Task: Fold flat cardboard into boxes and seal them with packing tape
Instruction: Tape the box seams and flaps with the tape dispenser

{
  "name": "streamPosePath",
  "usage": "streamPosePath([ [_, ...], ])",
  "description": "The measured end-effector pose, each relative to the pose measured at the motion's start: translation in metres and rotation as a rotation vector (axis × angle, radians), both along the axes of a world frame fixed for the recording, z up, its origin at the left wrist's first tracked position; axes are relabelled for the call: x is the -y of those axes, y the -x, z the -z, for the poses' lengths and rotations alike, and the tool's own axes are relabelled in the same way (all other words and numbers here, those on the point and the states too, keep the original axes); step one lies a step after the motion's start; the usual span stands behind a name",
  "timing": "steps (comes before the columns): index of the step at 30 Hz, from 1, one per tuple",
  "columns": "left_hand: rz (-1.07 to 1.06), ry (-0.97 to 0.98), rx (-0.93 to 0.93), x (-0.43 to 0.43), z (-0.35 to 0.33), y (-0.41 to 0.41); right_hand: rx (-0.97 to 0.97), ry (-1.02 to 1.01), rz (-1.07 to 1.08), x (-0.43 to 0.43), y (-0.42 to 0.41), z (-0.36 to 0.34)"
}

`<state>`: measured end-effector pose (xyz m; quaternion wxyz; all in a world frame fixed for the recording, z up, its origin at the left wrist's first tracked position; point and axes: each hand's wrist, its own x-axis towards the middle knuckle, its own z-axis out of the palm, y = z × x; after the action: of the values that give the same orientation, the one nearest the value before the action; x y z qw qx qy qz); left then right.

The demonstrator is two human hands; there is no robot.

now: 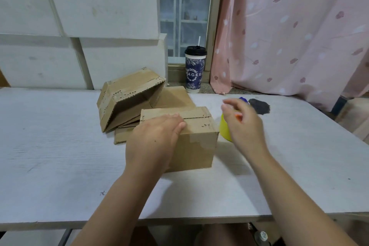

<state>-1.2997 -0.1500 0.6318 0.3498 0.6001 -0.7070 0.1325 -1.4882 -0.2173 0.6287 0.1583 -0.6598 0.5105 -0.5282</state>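
Note:
A closed cardboard box (196, 142) with tape over its top seam stands in the middle of the white table (60, 146). My left hand (154, 140) lies flat on the box's top left part, fingers straight. My right hand (244, 121) hovers to the right of the box with loosely spread fingers and holds nothing. Right behind that hand sits a yellow tape dispenser (224, 129) with an orange part, mostly hidden by the hand. A second folded box (127, 98) lies tilted on its side behind, open toward me, resting on flat cardboard sheets (175, 97).
A dark blue patterned cup (195, 70) with a black lid and straw stands at the table's far edge. A dark patch (259, 106) and a small blue thing (243, 99) lie beyond my right hand. White panels on the left, a pink curtain on the right.

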Motion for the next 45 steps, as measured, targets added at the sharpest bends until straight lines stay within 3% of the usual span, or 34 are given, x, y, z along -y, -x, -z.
streamPosePath([
  [3,0.011,0.003,-0.025,0.0,0.001,0.001,-0.39,-0.175,0.292,0.041,0.035,-0.003],
  [6,-0.009,0.04,-0.014,0.0,0.004,0.001,-0.619,-0.509,0.248,0.069,0.054,-0.006],
  [8,-0.035,0.044,-0.003,0.0,0.005,0.001,-0.646,-0.636,0.177,0.081,0.056,-0.005],
  [11,-0.038,0.022,-0.011,0.0,0.006,0.001,-0.53,-0.749,0.201,0.09,0.053,-0.003],
  [15,-0.028,0.02,-0.018,0.001,0.007,0.001,-0.462,-0.708,0.284,0.095,0.057,-0.001],
  [20,-0.027,0.068,-0.018,-0.001,0.01,0.001,0.027,-0.691,0.194,0.088,0.063,0.014],
  [25,-0.023,0.065,-0.03,0.001,0.008,0.001,0.661,-0.801,-0.078,0.058,0.048,0.011],
  [28,-0.01,0.039,-0.046,0.002,0.009,-0.001,0.823,-0.863,-0.201,0.042,0.04,0.0],
  [37,0.021,0.004,-0.092,-0.006,-0.003,0.001,0.729,-0.444,-0.17,0.005,0.0,-0.071],
  [45,0.211,-0.317,-0.443,-0.021,-0.031,-0.001,0.136,0.005,-0.175,-0.017,-0.04,-0.063],
])
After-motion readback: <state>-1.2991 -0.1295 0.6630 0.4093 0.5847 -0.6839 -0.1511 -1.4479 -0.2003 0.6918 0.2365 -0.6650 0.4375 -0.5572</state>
